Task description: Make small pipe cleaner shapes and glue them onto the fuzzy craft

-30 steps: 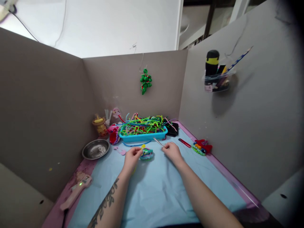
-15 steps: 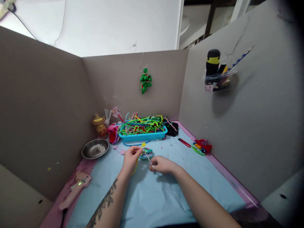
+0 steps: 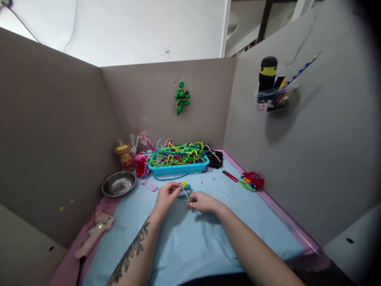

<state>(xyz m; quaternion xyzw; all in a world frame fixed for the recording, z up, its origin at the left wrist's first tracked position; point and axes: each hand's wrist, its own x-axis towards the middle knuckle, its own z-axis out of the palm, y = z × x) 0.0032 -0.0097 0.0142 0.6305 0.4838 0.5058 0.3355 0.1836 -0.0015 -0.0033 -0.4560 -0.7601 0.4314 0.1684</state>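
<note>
My left hand (image 3: 167,197) is closed in a pinch at a yellow pipe cleaner (image 3: 184,184), whose curled bit shows just beyond the fingertips; the rest of it is hidden. In my right hand (image 3: 204,202) is a pair of small metal scissors (image 3: 186,194), the fingers curled round the handles. Their blades point up and left, with the tips close to my left fingertips and the yellow bit. Behind the scissors lies a teal and purple pipe-cleaner piece (image 3: 187,191) on the blue sheet (image 3: 190,246), partly covered by my hands.
A blue tray (image 3: 178,170) heaped with coloured pipe cleaners stands at the back. To the left are a metal bowl (image 3: 114,185) and a pink glue gun (image 3: 95,236) with a green light. A red cutter (image 3: 230,176) and a red-green pipe-cleaner figure (image 3: 252,181) lie right.
The yellow strand that hung below my left hand no longer shows. The yellow bit now appears slightly further right, past the scissor tips. The whole view has shifted a little.
</note>
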